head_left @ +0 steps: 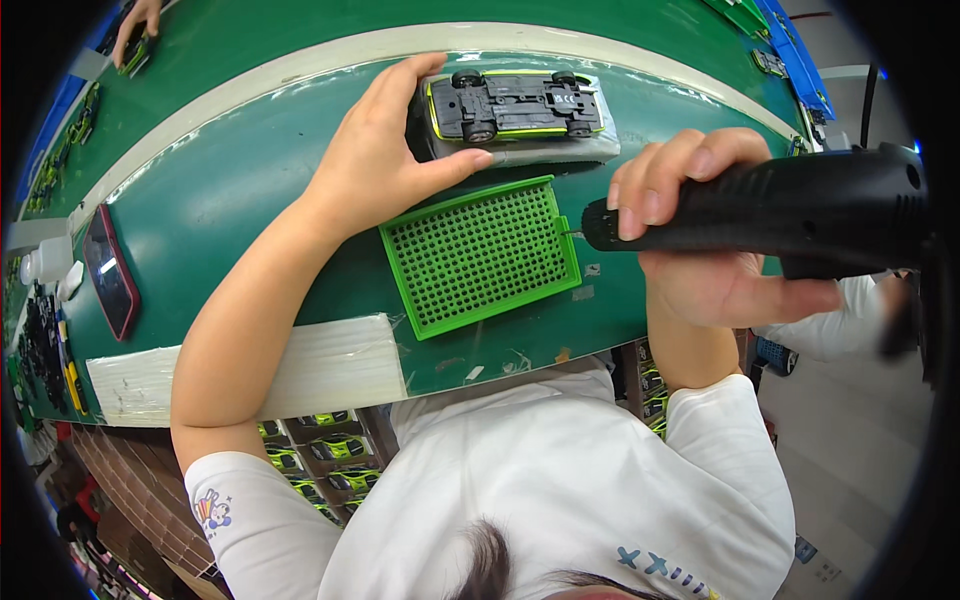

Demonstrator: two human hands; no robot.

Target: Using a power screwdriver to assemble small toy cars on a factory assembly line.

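Note:
A toy car (520,105) with yellow-green edges lies upside down, its black underside and wheels facing up, on a grey wrapped block (560,150). My left hand (385,140) curves around the left end of car and block, thumb along the near side and fingers at the far corner. In my right hand (700,220) is a black electric screwdriver (780,215), held level. Its thin bit points left, at the right edge of a green tray (490,322) with rows of small holes. Whether the bit touches the tray I cannot tell.
A red-edged phone (110,270) and a white bottle (48,262) lie at the left of the green table. White tape (330,360) covers part of the near edge. Another person's hand (140,25) is at the far left. Toy cars (340,447) fill a rack below the table.

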